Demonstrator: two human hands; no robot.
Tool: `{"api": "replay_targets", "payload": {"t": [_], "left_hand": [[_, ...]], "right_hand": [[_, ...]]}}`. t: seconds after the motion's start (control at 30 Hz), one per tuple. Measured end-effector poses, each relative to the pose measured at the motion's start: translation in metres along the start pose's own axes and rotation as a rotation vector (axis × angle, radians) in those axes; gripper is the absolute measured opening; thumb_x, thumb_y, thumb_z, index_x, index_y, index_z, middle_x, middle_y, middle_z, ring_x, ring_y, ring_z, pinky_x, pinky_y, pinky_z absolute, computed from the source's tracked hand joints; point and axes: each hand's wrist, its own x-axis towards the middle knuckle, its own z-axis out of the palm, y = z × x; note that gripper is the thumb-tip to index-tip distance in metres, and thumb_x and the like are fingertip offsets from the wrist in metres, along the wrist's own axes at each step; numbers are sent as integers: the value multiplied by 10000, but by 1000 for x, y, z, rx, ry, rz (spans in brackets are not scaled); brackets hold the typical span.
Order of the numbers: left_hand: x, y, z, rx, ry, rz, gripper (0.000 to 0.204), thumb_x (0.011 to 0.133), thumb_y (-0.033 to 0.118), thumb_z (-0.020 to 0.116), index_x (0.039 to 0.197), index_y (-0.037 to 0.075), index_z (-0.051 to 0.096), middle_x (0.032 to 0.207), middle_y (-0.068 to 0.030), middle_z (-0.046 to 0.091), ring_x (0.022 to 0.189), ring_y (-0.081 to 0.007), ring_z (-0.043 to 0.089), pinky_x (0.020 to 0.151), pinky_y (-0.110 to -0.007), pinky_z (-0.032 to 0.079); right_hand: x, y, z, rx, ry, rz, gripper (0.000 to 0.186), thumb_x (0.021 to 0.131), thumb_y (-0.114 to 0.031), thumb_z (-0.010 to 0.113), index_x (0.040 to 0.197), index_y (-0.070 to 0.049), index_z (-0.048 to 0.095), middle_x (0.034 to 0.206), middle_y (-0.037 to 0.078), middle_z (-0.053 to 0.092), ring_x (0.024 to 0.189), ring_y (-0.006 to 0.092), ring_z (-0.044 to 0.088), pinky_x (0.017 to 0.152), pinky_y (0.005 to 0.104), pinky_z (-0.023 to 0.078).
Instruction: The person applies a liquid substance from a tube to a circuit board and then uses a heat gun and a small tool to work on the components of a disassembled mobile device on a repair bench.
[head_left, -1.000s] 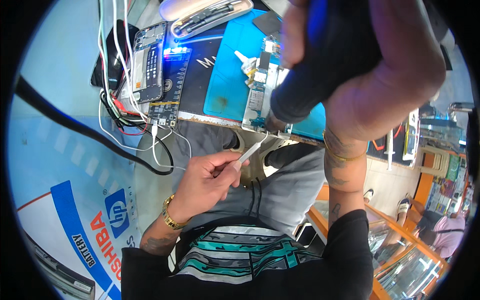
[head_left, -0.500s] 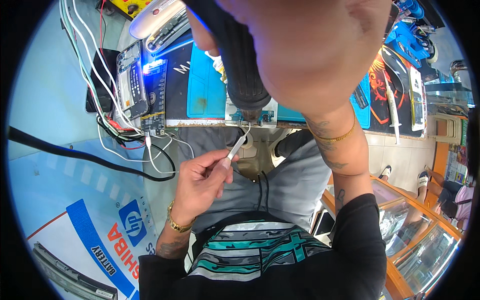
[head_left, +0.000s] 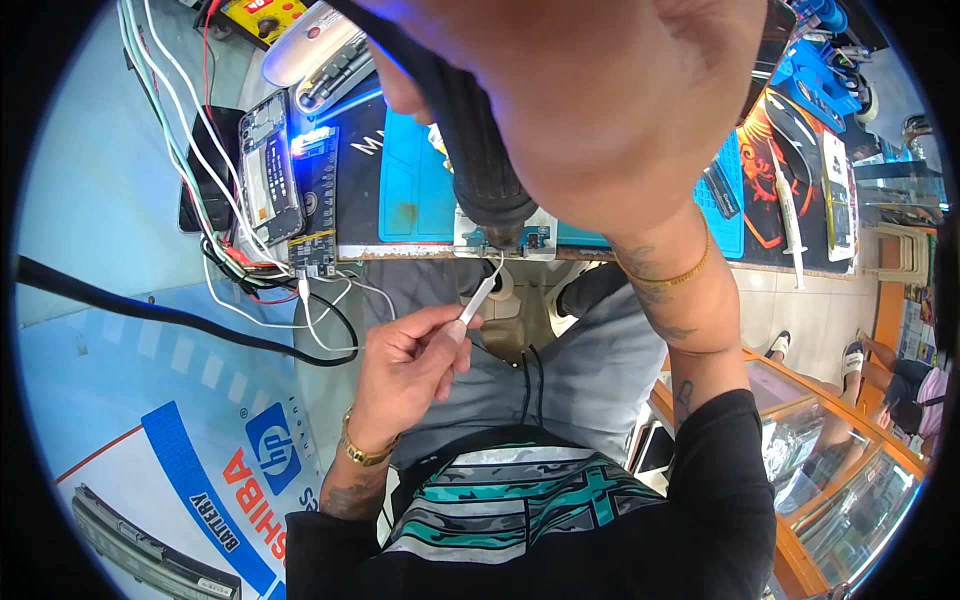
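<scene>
My right hand [head_left: 620, 110] looms large at the top, fingers wrapped round the black handle of a hot air gun [head_left: 488, 165]. Its nozzle points down just over a small blue circuit board [head_left: 540, 238], which sits on a metal plate [head_left: 545, 251] at the bench's near edge. The nozzle hides the middle of the board. Lower down, my left hand [head_left: 405, 365] pinches a pair of slim, pale tweezers [head_left: 478, 300] between thumb and fingers. The curved tip of the tweezers reaches up to the board's edge, right below the nozzle; whether it touches, I cannot tell.
A blue silicone mat [head_left: 408, 185] lies under the plate. Left of it are an opened phone [head_left: 268, 185], a lit black test board [head_left: 318, 200] and loose white cables [head_left: 190, 130]. To the right lie a syringe [head_left: 788, 215] and a glass display case [head_left: 830, 450].
The whole view has shifted slightly. Both hands keep nearly the same pose, with the hot air gun over the board and the tweezers' tip below it.
</scene>
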Motion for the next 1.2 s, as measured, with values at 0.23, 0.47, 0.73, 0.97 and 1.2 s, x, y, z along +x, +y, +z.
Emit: {"api": "replay_targets", "payload": {"t": [0.23, 0.47, 0.73, 0.97, 1.2], "left_hand": [[-4, -1, 2, 30, 23, 25, 208, 1005, 93, 556, 1132, -4, 689, 704, -7, 615, 503, -17, 470, 432, -195, 359], [-4, 2, 3, 22, 51, 8, 206, 1008, 102, 559, 1102, -23, 694, 679, -26, 609, 467, -26, 459, 421, -197, 362], [-4, -3, 0, -6, -11, 73, 214, 1003, 98, 548, 1117, -8, 694, 686, -13, 612, 483, -18, 468, 430, -198, 366], [-4, 1, -5, -53, -58, 43, 218, 987, 112, 551, 1116, -2, 686, 684, 10, 620, 509, -4, 478, 445, -198, 372], [-2, -2, -5, 18, -42, 79, 218, 991, 122, 555, 1095, -9, 694, 663, -8, 622, 512, -16, 497, 453, -210, 376]], "right_hand": [[0, -13, -1, 124, 112, -31, 592, 939, -505, 415, 1107, 56, 502, 1007, 207, 556, 617, 231, 579, 543, 346, 486], [7, -35, 0, 257, 167, -130, 588, 940, -499, 413, 1114, 55, 503, 1009, 208, 557, 622, 232, 578, 545, 348, 485], [28, -54, -1, 339, 121, -205, 583, 941, -491, 412, 1122, 55, 504, 1011, 209, 557, 626, 233, 577, 547, 350, 483], [44, -74, -4, 377, 12, -225, 578, 942, -485, 411, 1128, 55, 505, 1012, 209, 558, 631, 234, 576, 549, 352, 482], [50, -82, 2, 376, -53, -212, 574, 943, -478, 409, 1135, 54, 506, 1014, 210, 558, 635, 235, 575, 551, 354, 480]]}}
